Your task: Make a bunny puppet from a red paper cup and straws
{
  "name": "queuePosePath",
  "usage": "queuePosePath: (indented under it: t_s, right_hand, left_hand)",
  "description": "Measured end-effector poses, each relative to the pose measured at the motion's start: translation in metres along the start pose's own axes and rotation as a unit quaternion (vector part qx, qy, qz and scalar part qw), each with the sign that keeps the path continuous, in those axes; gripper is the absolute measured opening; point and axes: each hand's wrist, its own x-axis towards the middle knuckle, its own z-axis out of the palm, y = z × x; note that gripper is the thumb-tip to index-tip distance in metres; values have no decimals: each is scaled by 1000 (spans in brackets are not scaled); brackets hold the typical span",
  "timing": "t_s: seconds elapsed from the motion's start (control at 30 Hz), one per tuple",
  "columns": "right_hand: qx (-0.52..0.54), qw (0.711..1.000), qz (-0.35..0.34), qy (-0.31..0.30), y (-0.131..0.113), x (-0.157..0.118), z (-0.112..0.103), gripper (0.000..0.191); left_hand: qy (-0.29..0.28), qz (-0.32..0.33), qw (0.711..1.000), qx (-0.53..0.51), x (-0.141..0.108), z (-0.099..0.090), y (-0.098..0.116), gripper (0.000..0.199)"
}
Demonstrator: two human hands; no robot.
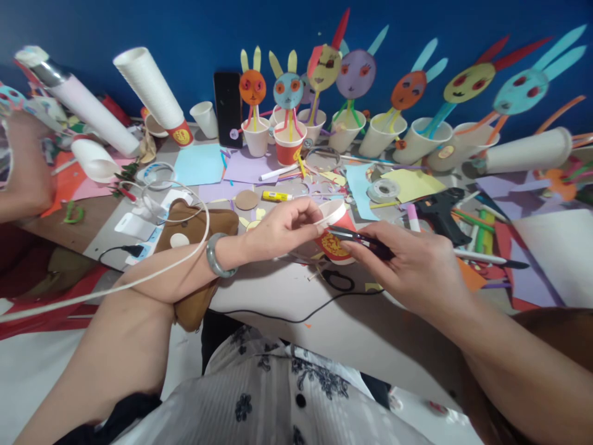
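A red paper cup (339, 247) with a white rim and gold print stands tilted between my hands over the near table edge. My left hand (290, 232), with a grey-green bangle on its wrist, pinches the cup's upper left rim between thumb and fingers. In my right hand (403, 256) is a dark-handled tool that looks like a utility knife (377, 245). Its narrow metal front points left, against or just in front of the cup near the rim; exact contact cannot be told. A black looped handle (340, 281) lies just below the cup.
Behind stand several paper cups with paper rabbit heads (288, 91). Paper scraps, a tape roll (383, 190), a yellow glue stick (277, 196) and a black glue gun (442, 213) clutter the table. A white cable (206, 222) crosses my left arm. Another person's arm (28, 164) is at left.
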Motion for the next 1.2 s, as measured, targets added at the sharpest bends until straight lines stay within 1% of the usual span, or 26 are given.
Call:
queuePosePath:
  t_s: [0.1,0.23,0.33,0.43,0.6,0.77,0.9,1.03,1.2]
  right_hand:
    - [-2,1000,-1,16,0,-1,0,41]
    - [-16,999,-6,30,0,-1,0,42]
    - [-28,999,2,45,1,-2,2,44]
    - [-34,998,8,55,1,-3,4,45]
    - [-60,995,2,76,0,-5,6,49]
    - [-83,995,-20,61,-6,-4,1,45]
    - [-108,992,-33,62,-11,-2,-2,46]
    - [-125,991,-16,54,-15,-2,-4,47]
    - [-109,993,7,38,-17,-1,-8,46]
  left_hand:
    - [8,3,1000,1,-1,1,2,41]
    - [24,-5,1000,1,-1,2,4,33]
    - [33,-9,999,7,-2,3,6,26]
    - [32,-5,999,13,-3,6,8,24]
    - [39,-3,999,29,-6,8,10,33]
    - [46,5,998,38,-8,9,6,43]
    - [59,17,997,49,-8,11,4,48]
    - [65,21,996,50,-8,12,3,52]
    - [61,19,997,43,-7,13,3,55]
